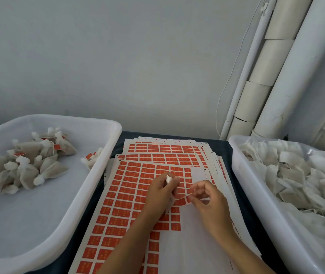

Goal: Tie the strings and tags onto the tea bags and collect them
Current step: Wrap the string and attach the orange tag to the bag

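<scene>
Left hand (162, 189) grips crumpled white tea bag (169, 179); right hand (207, 198) pinches red tag (185, 199) off glossy sheet (130, 194)

Two bare forearms reach into the picture from its lower edge, each ending in a bare hand. No sleeve, cuff or glove covers either arm as far as the frame shows them. The left hand (160, 191) and the right hand (210, 202) carry no ring, watch, bracelet or strap that can be made out. The fingers are slim, with short nails; whether the nails are painted is too blurred to tell. The left forearm shows from wrist to near the elbow, the right one likewise. Nothing else of the person appears.
</scene>
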Tool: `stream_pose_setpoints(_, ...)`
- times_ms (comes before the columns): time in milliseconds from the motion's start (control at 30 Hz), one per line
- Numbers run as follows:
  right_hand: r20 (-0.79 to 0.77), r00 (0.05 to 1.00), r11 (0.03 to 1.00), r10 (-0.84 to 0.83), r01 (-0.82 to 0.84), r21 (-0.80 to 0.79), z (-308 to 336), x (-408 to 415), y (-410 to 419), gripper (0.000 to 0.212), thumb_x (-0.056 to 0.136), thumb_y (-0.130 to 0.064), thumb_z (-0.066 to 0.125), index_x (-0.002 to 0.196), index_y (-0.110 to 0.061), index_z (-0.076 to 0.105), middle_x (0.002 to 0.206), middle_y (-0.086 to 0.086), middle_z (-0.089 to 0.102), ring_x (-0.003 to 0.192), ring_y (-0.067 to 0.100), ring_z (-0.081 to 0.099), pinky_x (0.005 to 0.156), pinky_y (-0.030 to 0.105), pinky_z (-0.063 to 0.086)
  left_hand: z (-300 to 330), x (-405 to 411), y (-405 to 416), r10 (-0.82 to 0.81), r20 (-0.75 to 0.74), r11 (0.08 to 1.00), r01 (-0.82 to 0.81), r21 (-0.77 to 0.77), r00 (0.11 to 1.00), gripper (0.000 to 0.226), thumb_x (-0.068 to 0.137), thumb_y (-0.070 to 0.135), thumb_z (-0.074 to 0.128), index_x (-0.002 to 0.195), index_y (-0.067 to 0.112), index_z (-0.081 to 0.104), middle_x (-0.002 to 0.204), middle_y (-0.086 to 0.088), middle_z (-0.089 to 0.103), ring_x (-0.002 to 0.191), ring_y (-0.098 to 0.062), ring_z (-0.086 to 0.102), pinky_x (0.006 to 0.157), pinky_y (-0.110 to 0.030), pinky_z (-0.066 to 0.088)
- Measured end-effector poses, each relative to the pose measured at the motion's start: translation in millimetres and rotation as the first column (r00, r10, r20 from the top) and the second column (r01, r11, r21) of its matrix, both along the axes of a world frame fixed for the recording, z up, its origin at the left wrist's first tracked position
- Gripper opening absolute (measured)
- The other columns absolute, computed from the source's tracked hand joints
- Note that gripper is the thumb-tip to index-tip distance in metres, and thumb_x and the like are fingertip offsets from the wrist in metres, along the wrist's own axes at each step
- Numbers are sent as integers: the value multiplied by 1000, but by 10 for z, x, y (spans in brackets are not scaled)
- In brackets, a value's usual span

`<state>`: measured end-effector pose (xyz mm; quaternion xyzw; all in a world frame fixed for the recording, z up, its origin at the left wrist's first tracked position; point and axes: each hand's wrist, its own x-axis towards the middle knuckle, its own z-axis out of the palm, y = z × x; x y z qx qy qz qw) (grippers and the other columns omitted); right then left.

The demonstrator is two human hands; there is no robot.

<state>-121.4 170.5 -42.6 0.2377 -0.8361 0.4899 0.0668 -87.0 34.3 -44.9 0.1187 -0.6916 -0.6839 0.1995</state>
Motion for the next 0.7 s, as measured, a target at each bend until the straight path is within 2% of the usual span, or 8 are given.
stream_pose_setpoints(100, -25, 995, 984, -92, 87, -154, 29, 2, 5, 23, 83, -17, 67, 89, -36, 55, 87, -18, 61, 79, 4, 60, 70, 11, 48, 29, 10, 1, -4, 5, 1000, 4, 30, 1000, 22, 95, 23, 52, 77, 13, 61, 54, 11, 59, 49, -1, 55, 51, -10, 45)
stream_pose_setpoints(200, 4, 990, 943, -141, 136, -303, 137, -87, 27, 23, 85, -20, 65, 102, -34, 59, 87, -16, 63, 83, 6, 62, 71, 18, 50, 39, 23, -15, 17, 25, 996, -19, 83, 1000, 18, 94, 22, 54, 82, 13, 64, 59, 10, 62, 55, -2, 58, 54, -9, 45)
stream_pose_setpoints(267, 67, 989, 914, -135, 150, -378, 210, -156, 25, 20, 85, -23, 65, 102, -33, 61, 92, -18, 64, 83, 7, 65, 67, 17, 51, 50, 26, -32, 30, 31, 990, -34, 134, 999, 17, 93, 21, 56, 81, 13, 65, 62, 10, 63, 59, -3, 60, 54, -9, 45)
stream_pose_setpoints(367, 154, 983, 854, -104, 168, -492, 317, -240, -25, 9, 83, -25, 67, 90, -31, 65, 94, -14, 68, 83, 4, 67, 57, 13, 52, 87, 30, -49, 44, 24, 973, -48, 226, 999, 15, 90, 19, 60, 82, 10, 68, 67, 5, 66, 60, -2, 61, 56, -12, 47)
stream_pose_setpoints(500, 232, 972, 755, -47, 186, -628, 404, -260, -135, 6, 83, -26, 67, 88, -27, 66, 96, -8, 71, 90, 16, 69, 77, 42, 58, 120, 50, -78, 84, -5, 944, -78, 321, 996, 13, 88, 16, 61, 81, 10, 71, 70, -1, 70, 59, -7, 63, 54, -14, 48)
stream_pose_setpoints(567, 239, 971, 730, -18, 177, -660, 397, -229, -178, 7, 83, -25, 67, 90, -25, 65, 99, -7, 71, 96, 18, 67, 86, 48, 54, 135, 55, -79, 82, -29, 948, -69, 312, 996, 12, 88, 16, 61, 85, 10, 71, 73, -1, 71, 61, -7, 64, 55, -14, 49)
stream_pose_setpoints(633, 242, 970, 720, 12, 160, -675, 355, -205, -208, 7, 84, -24, 66, 91, -25, 66, 101, -7, 70, 99, 17, 66, 88, 47, 53, 143, 53, -74, 76, -55, 958, -58, 280, 996, 10, 89, 16, 60, 92, 10, 67, 77, -1, 73, 65, -7, 66, 60, -16, 50)
stream_pose_setpoints(700, 244, 969, 726, 26, 149, -672, 310, -184, -228, 5, 84, -26, 66, 88, -29, 66, 101, -10, 70, 97, 13, 66, 80, 36, 56, 136, 48, -71, 78, -68, 966, -59, 252, 995, 10, 90, 17, 59, 97, 11, 63, 80, -1, 73, 69, -8, 67, 66, -20, 50)
